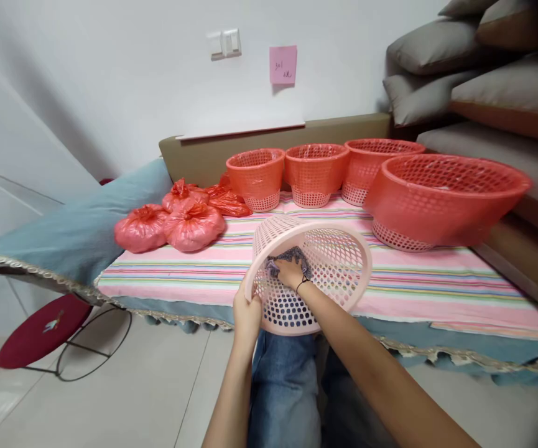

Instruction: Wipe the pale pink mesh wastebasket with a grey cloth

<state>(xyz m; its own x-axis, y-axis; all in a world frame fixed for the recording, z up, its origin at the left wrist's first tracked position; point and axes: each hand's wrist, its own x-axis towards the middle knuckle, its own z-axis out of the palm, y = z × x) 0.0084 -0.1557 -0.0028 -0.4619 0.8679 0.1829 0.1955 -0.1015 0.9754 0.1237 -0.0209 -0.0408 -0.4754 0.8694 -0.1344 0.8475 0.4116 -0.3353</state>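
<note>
A pale pink plastic basket (pixel 361 274) with a perforated wall lies tilted on its side, its mouth facing me, at the front edge of the striped cloth. My left hand (pixel 247 314) grips its rim on the left, thumb inside. Reaching through the mouth, my right hand (pixel 290 272) presses a dark grey patterned cloth (pixel 302 256) against the inside of the basket. Its fingers are bent over the cloth, and part of the cloth is hidden under them. A dark cord circles my right wrist.
Several pink baskets lined with red plastic bags, one a large basket (pixel 436 205), stand at the back and right. Tied red bags (pixel 194 225) lie at the left on the striped cloth (pixel 170 274). Cushions (pixel 506 87) are stacked right. A red round stool (pixel 45 330) stands lower left.
</note>
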